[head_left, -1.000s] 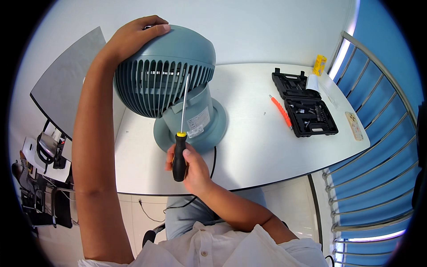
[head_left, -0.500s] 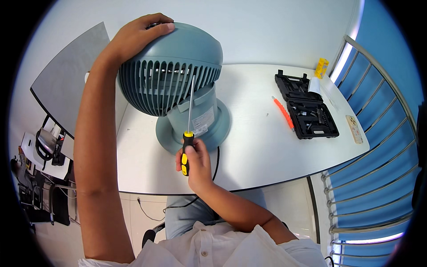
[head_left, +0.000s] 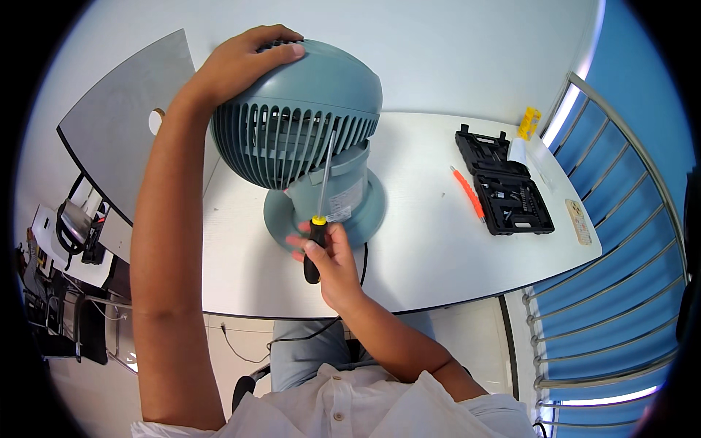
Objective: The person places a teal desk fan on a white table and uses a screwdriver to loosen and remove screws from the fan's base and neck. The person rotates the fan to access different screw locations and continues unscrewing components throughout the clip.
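A grey-green desk fan stands on the white table, its slatted back turned toward me and its head tilted. My left hand grips the top of the fan head, fingers hooked over the far rim and thumb on the shell. Below, my right hand holds a screwdriver by its black handle with a yellow collar, some fingers loosened and blurred. The long shaft points up and its tip overlaps the slats; whether it enters a gap I cannot tell.
To the right on the table lie an open black tool case, an orange-red slim tool, a pale remote and a yellow item. A metal railing runs along the right. A black cord hangs off the front edge.
The screwdriver handle has turned in my right hand: its yellow patches no longer show, and the fingers have shifted. My left hand stays on the fan. The whole view has shifted slightly.
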{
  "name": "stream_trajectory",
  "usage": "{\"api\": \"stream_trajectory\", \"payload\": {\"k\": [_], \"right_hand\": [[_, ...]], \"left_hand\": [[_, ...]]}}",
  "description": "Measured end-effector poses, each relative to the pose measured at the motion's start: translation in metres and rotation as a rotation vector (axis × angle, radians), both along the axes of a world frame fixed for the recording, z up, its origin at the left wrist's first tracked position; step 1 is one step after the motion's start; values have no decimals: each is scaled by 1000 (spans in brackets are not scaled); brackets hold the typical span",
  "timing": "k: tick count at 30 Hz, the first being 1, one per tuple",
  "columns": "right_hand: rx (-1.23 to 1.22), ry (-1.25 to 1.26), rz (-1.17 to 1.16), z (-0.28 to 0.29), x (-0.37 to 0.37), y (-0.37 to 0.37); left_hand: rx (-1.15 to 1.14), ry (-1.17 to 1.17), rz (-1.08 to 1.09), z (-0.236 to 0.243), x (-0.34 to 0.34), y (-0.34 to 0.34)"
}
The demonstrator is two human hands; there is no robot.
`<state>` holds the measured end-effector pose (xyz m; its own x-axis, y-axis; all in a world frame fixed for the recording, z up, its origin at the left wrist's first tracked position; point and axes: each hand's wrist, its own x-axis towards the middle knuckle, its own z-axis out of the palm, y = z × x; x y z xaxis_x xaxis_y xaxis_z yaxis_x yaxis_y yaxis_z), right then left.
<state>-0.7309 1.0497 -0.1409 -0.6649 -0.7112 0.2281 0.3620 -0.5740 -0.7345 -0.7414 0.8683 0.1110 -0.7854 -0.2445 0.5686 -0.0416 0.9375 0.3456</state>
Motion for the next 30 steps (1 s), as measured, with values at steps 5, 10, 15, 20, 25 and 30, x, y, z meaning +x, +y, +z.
{"api": "stream_trajectory", "payload": {"k": [5,10,15,20,25,30], "right_hand": [[51,30,76,-1,-3,5],[-159,-31,324,-16,-14,8],[16,118,148,-18,-23,8],[60,72,109,-4,-8,-2],[-88,48,207,-8,0,-2],[-88,31,193,-6,1,-1]], "left_hand": [[-27,2,-24,0,1,-3],[-13,16,-41,-3,3,-2],[-13,28,-49,-4,4,-7],[17,34,-36,-5,8,-4],[2,41,-26,-4,5,-4],[10,47,-42,-7,4,-7]]}}
